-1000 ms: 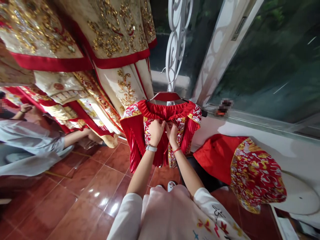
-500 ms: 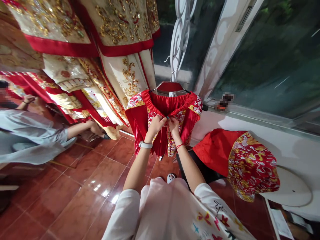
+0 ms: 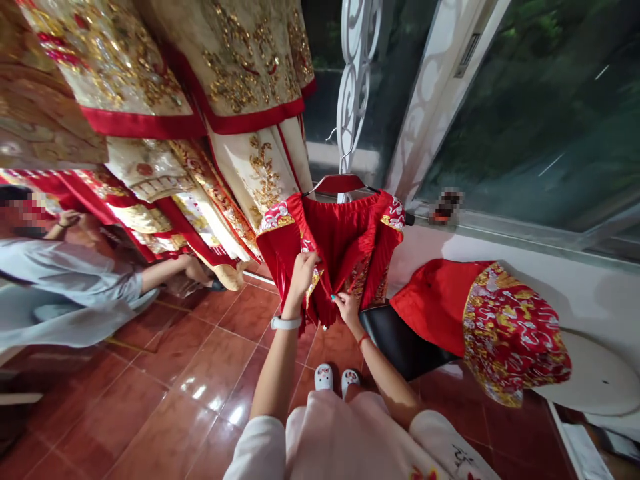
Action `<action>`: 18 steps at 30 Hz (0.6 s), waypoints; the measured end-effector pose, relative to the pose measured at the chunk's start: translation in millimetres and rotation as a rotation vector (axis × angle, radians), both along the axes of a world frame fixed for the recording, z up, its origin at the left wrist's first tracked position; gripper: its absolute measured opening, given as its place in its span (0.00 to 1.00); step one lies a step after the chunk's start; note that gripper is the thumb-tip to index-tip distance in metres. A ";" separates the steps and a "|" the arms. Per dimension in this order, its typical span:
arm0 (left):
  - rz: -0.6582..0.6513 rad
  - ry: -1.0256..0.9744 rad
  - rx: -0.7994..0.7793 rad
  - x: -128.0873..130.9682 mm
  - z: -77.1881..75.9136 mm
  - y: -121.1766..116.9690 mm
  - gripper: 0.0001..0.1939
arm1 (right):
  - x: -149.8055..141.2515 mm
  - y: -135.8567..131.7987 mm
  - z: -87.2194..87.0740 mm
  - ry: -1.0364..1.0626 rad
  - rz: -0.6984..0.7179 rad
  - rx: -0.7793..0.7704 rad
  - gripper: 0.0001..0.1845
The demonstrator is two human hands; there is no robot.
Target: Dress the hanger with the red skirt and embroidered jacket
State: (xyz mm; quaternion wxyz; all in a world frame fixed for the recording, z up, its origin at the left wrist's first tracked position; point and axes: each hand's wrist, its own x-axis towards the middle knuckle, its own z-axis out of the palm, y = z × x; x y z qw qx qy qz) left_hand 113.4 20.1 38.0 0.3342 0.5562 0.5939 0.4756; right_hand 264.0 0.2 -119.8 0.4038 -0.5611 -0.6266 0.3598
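Observation:
A red pleated skirt (image 3: 340,227) with a gathered waistband and embroidered panels hangs from a hanger (image 3: 343,182) on a white scrollwork metal post. Its front edges are parted, and the plain red inside shows. My left hand (image 3: 304,270) is closed on the left front edge, below the band. Lower down and to the right, my right hand (image 3: 346,305) pinches a red edge of the skirt between thumb and finger. Whether a fastener or tie lies in that pinch is too small to tell.
A red embroidered garment (image 3: 480,320) is draped over a black seat (image 3: 400,343) on my right. Cream and gold robes (image 3: 250,67) hang at the upper left. A seated person (image 3: 70,273) is beyond them. Glass windows (image 3: 540,133) stand at the right, above a ledge.
My hands were together at the top of the front opening. They have since moved apart, my right hand lower, and the skirt's front is spread wider.

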 end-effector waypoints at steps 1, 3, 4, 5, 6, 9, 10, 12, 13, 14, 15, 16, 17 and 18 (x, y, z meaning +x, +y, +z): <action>0.023 0.016 -0.015 -8.2 -1.9 -7.1 0.15 | 7.2 -7.4 -6.7 -0.015 0.013 -0.019 0.24; 0.083 0.096 -0.031 -21.1 -3.2 -18.9 0.16 | 27.4 -11.3 -5.6 -0.036 -0.006 -0.023 0.23; 0.153 0.150 -0.013 -23.6 -2.2 -22.1 0.15 | 38.6 -6.4 3.2 -0.052 -0.077 0.001 0.21; 0.259 0.209 0.022 -22.5 0.0 -22.2 0.13 | 48.9 3.2 17.3 -0.069 -0.186 0.048 0.19; 0.388 0.271 0.069 -17.8 3.3 -19.0 0.10 | 56.8 16.8 35.8 -0.084 -0.320 0.116 0.19; 0.709 0.462 0.164 10.8 15.8 10.8 0.29 | 60.6 70.9 102.2 -0.123 -0.629 0.358 0.31; 0.759 0.512 0.167 20.7 19.5 24.8 0.36 | 56.2 89.3 122.4 -0.160 -0.659 0.397 0.37; 0.803 0.575 0.156 33.5 24.8 50.9 0.40 | 47.6 121.2 152.7 -0.231 -0.686 0.385 0.39; 0.811 0.584 0.151 34.8 26.7 60.5 0.38 | 46.8 134.4 162.3 -0.246 -0.669 0.369 0.35; 0.812 0.584 0.149 32.4 28.8 66.8 0.35 | 50.4 146.3 168.7 -0.250 -0.626 0.356 0.31; 0.803 0.578 0.149 26.4 31.6 69.8 0.31 | 58.8 157.3 172.5 -0.244 -0.568 0.350 0.28; 0.783 0.571 0.150 17.2 35.5 70.1 0.27 | 72.0 168.0 174.5 -0.232 -0.506 0.349 0.27; 0.758 0.567 0.152 5.2 41.0 68.6 0.25 | 89.1 178.8 175.3 -0.216 -0.451 0.348 0.27; 0.730 0.567 0.153 -9.1 48.0 66.7 0.24 | 108.7 189.4 175.3 -0.190 -0.404 0.334 0.26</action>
